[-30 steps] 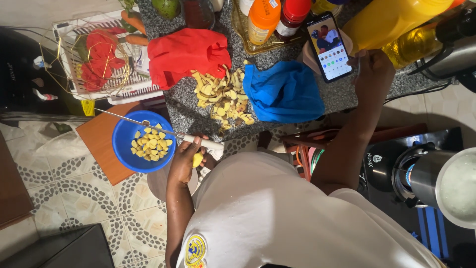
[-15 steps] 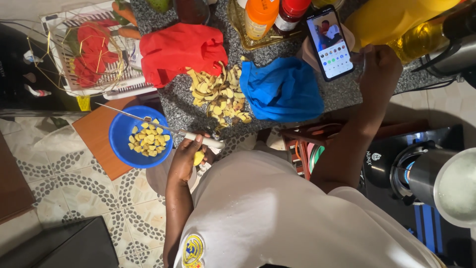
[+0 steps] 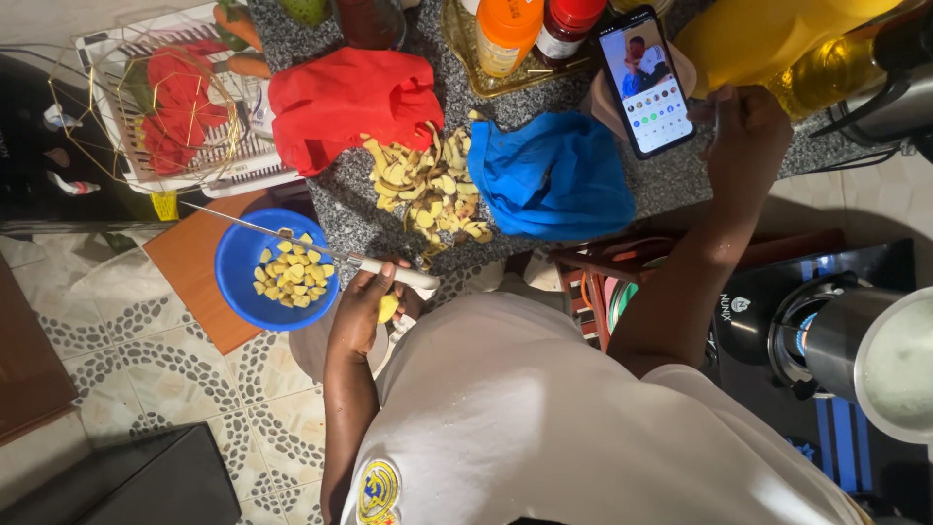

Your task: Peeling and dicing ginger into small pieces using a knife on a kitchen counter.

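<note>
Gripping two things at once, the left hand point(image 3: 367, 309) is curled shut around a white-handled knife point(image 3: 321, 249) and a small yellow piece of peeled fruit or tuber point(image 3: 388, 308); which of the two, cannot tell. The long thin blade reaches out leftward over the blue bowl point(image 3: 233, 261).

Bowl sits below the counter edge, over an orange board point(image 3: 190, 264), part-filled with yellow cut chunks point(image 3: 292, 275). It holds a modest layer, not a full load.

Granite counter point(image 3: 345, 209) next out. A loose heap of yellow peelings point(image 3: 423, 185) lies mid-counter, between a crumpled red bag point(image 3: 345, 102) and a crumpled blue bag point(image 3: 554, 175). The size of the heap suggests a fair amount is peeled already. No whole unpeeled pieces show near the hands, so only the piece in hand appears left to cut.

Right hand point(image 3: 746, 136) is raised at the far counter, just beside a propped smartphone point(image 3: 646, 83) with a lit screen. Fingers look bent; whether they pinch anything cannot be told.

Farther back: orange-capped bottle point(image 3: 507, 34), red-capped jar point(image 3: 566, 27), large yellow oil jug point(image 3: 768, 39). Wire basket point(image 3: 136, 97) with red netting far left.
</note>
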